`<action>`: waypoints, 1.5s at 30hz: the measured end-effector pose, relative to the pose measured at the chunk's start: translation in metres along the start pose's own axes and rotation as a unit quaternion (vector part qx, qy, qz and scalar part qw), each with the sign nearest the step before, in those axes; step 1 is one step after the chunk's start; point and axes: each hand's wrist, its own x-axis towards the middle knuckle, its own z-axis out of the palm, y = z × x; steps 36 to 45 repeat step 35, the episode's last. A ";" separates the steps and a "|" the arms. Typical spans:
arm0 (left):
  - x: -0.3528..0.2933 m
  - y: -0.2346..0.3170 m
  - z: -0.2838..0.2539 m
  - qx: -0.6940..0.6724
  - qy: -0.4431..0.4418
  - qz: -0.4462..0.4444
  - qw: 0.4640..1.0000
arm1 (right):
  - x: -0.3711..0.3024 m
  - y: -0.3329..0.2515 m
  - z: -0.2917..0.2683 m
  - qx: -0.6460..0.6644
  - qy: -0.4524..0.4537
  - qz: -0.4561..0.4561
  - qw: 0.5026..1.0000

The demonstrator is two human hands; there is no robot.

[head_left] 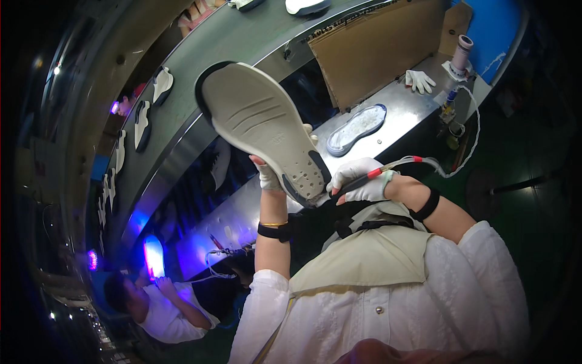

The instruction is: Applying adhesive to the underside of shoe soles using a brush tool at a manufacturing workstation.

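Note:
A large grey shoe sole [251,112] with dark edges is raised in front of me, tilted, its toe up and left and its perforated heel toward me. Wrapped round its sides is my white-gloved left hand [268,176], shut on the sole; part of it is behind the sole. At the heel end, my gloved right hand [364,176] is closed on a slim black-handled tool [359,183] fed by a pale hose [445,172]. The tool's tip lies close to the heel edge; whether it touches cannot be made out.
Another sole [357,128], whitish inside, lies on the metal bench [397,121]. Beyond it are a white glove [419,81], a pink bottle [462,53] and a cardboard sheet [379,57]. Several soles ride the green conveyor [182,76]. A co-worker [173,309] holds a glowing blue-lit sole [155,258].

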 end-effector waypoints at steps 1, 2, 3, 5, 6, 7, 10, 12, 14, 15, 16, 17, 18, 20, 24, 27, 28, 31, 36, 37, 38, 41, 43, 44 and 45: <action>0.000 0.003 0.000 0.023 0.003 -0.023 0.999 | 0.002 -0.001 -0.003 0.000 -0.015 0.009 1.000; 0.000 0.004 0.000 0.046 0.005 -0.042 0.998 | 0.002 -0.002 -0.008 0.024 -0.041 0.033 0.998; 0.000 0.005 0.000 0.032 0.013 -0.065 0.997 | 0.003 -0.003 -0.013 0.045 -0.072 0.046 0.995; -0.001 0.005 0.001 0.023 0.012 -0.068 0.997 | 0.002 -0.005 -0.017 0.090 -0.097 0.056 0.990; -0.001 0.004 0.001 0.017 0.007 -0.068 0.998 | 0.003 -0.006 -0.016 0.105 -0.073 0.000 0.992; -0.001 0.003 0.001 0.004 0.007 -0.066 0.998 | 0.003 -0.005 -0.013 0.117 -0.028 -0.058 0.991; -0.002 0.000 0.001 -0.046 0.000 -0.060 0.997 | 0.004 -0.005 0.002 0.040 0.101 -0.121 0.987; 0.000 -0.002 0.001 -0.087 -0.016 -0.049 0.995 | 0.002 -0.003 0.014 0.024 0.100 -0.108 0.989; 0.001 -0.001 -0.001 -0.103 -0.026 -0.048 0.993 | 0.002 -0.003 0.016 -0.002 0.021 -0.077 0.997; 0.003 0.001 -0.001 -0.100 -0.030 -0.050 0.993 | 0.002 -0.006 0.010 0.039 0.000 -0.024 0.999; 0.002 0.003 -0.001 -0.093 -0.037 -0.050 0.994 | 0.002 -0.008 0.005 0.069 -0.019 0.032 0.997; 0.000 0.003 0.000 -0.084 -0.012 -0.052 0.995 | 0.001 -0.009 -0.002 0.090 -0.050 0.022 0.994; 0.000 0.005 0.000 -0.059 -0.005 -0.062 0.996 | 0.001 -0.009 -0.001 0.087 -0.018 0.006 0.996; 0.001 0.009 -0.001 -0.009 0.010 -0.084 0.996 | 0.005 -0.008 0.002 0.106 0.038 -0.076 0.991; 0.004 0.006 -0.006 0.003 0.102 -0.166 0.981 | 0.015 -0.005 0.004 -0.076 0.024 -0.184 0.980; 0.005 0.004 -0.014 -0.010 0.145 -0.219 0.965 | 0.012 -0.008 0.003 -0.093 -0.039 -0.077 0.992; 0.006 0.003 -0.017 0.006 0.173 -0.237 0.956 | 0.013 -0.010 0.000 -0.091 -0.060 -0.017 0.994; 0.005 0.000 -0.028 -0.016 0.172 -0.247 0.954 | 0.008 -0.015 -0.015 0.004 -0.068 -0.090 0.994; 0.015 -0.010 -0.056 -0.002 0.130 -0.209 0.969 | 0.016 -0.003 -0.010 -0.102 0.009 -0.176 0.979; 0.015 -0.010 -0.056 -0.002 0.130 -0.209 0.969 | 0.016 -0.003 -0.010 -0.102 0.009 -0.176 0.979; 0.015 -0.010 -0.056 -0.002 0.130 -0.209 0.969 | 0.016 -0.003 -0.010 -0.102 0.009 -0.176 0.979; 0.015 -0.010 -0.056 -0.002 0.130 -0.209 0.969 | 0.016 -0.003 -0.010 -0.102 0.009 -0.176 0.979; 0.015 -0.010 -0.056 -0.002 0.130 -0.209 0.969 | 0.016 -0.003 -0.010 -0.102 0.009 -0.176 0.979; 0.015 -0.010 -0.056 -0.002 0.130 -0.209 0.969 | 0.016 -0.003 -0.010 -0.102 0.009 -0.176 0.979; 0.015 -0.010 -0.056 -0.002 0.130 -0.209 0.969 | 0.016 -0.003 -0.010 -0.102 0.009 -0.176 0.979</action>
